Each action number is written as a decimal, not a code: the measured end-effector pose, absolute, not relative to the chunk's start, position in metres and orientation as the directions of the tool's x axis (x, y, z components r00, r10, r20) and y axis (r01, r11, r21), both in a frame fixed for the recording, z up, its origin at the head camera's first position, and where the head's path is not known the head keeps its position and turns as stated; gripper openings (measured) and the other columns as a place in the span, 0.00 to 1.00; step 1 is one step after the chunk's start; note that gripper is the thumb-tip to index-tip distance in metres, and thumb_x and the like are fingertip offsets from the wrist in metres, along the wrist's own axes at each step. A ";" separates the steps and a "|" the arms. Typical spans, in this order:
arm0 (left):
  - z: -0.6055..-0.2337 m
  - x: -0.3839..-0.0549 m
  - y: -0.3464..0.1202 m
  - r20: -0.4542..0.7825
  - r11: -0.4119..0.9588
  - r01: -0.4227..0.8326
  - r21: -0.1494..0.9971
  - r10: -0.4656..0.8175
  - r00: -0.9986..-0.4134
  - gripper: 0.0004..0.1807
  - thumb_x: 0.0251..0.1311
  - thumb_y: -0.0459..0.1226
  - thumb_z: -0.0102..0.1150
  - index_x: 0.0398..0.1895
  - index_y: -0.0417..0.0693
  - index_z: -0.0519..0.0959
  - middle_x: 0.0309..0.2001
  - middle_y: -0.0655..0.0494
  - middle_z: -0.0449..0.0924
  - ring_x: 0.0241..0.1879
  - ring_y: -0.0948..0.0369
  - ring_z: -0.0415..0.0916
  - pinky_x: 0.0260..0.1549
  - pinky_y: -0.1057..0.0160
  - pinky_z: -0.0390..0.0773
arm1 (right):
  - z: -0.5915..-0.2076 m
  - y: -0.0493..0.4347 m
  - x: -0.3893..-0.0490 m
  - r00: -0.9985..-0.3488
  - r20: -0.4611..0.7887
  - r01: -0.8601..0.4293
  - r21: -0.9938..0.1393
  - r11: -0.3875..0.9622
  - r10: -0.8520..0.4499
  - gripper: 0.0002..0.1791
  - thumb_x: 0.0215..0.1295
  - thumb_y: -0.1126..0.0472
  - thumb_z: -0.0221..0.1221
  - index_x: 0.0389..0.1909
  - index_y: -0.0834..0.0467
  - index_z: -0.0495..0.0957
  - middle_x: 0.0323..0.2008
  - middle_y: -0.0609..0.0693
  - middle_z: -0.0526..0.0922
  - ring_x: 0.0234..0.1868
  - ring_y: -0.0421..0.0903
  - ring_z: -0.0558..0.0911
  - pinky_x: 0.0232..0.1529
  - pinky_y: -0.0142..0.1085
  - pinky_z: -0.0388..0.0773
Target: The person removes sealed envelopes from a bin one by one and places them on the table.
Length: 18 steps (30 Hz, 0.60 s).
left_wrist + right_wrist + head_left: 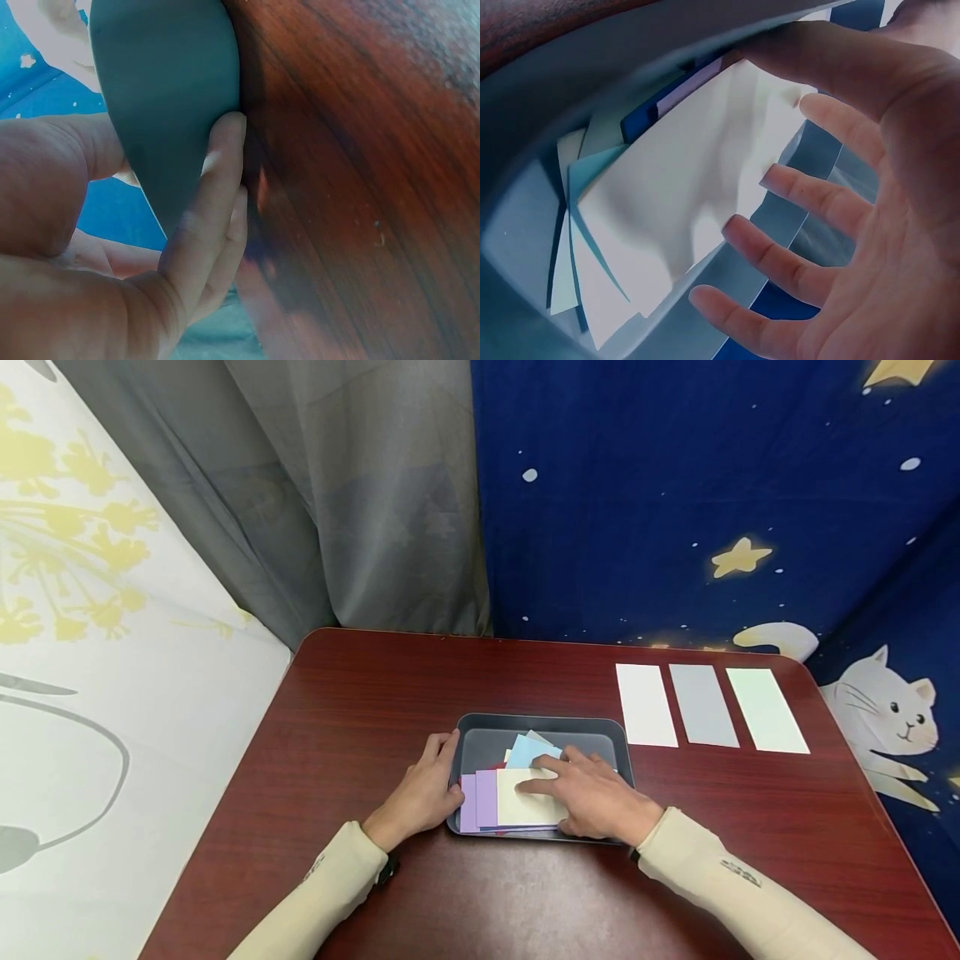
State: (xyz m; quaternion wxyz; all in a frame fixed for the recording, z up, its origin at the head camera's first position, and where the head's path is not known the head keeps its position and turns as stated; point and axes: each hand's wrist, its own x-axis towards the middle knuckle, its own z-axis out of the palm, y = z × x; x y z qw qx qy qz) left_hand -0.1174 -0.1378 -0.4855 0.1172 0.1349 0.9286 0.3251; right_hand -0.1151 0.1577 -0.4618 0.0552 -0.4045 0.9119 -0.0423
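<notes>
A dark grey tray [543, 724] on the table holds a loose pile of coloured paper cards. My left hand [426, 781] grips the tray's left side; in the left wrist view its fingers lie along the outer wall [169, 90], with the thumb across the rim. Over the pile, my right hand [596, 797] has its fingers spread, fingertips right at the cream card [517, 810] on top. Two purple cards [486, 797] stick out to the left from under it, and a light blue card [528, 750] shows behind. The right wrist view shows the right thumb along the card's edge [739, 67].
To the right of the tray, a white card [647, 706], a grey card [703, 706] and a pale green card [767, 710] lie in a row on the reddish-brown table [390, 685]. Grey and blue curtains [615, 527] hang behind the table's far edge.
</notes>
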 end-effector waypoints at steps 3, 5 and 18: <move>-0.485 -0.116 -0.138 -0.130 0.750 0.174 0.639 0.327 -0.936 0.49 0.65 0.26 0.63 0.88 0.34 0.53 0.78 0.43 0.61 0.20 0.61 0.66 0.26 0.61 0.72 | -0.460 0.159 -0.115 -0.667 -0.070 -0.733 -0.115 0.670 -0.742 0.43 0.51 0.55 0.86 0.71 0.38 0.84 0.69 0.53 0.80 0.54 0.56 0.78 0.45 0.60 0.83; -0.485 -0.116 -0.138 -0.125 0.750 0.178 0.637 0.328 -0.936 0.48 0.65 0.26 0.63 0.88 0.34 0.54 0.78 0.42 0.61 0.20 0.61 0.66 0.26 0.61 0.72 | -0.459 0.159 -0.115 -0.669 -0.067 -0.733 -0.108 0.672 -0.740 0.42 0.51 0.54 0.86 0.71 0.38 0.84 0.69 0.53 0.80 0.54 0.56 0.78 0.45 0.59 0.83; -0.484 -0.117 -0.138 -0.123 0.760 0.185 0.622 0.329 -0.936 0.48 0.64 0.26 0.63 0.88 0.33 0.54 0.78 0.42 0.61 0.22 0.58 0.69 0.29 0.58 0.73 | -0.451 0.166 -0.119 -0.684 -0.022 -0.726 -0.080 0.683 -0.729 0.41 0.52 0.51 0.85 0.70 0.39 0.84 0.70 0.55 0.78 0.56 0.58 0.76 0.48 0.61 0.80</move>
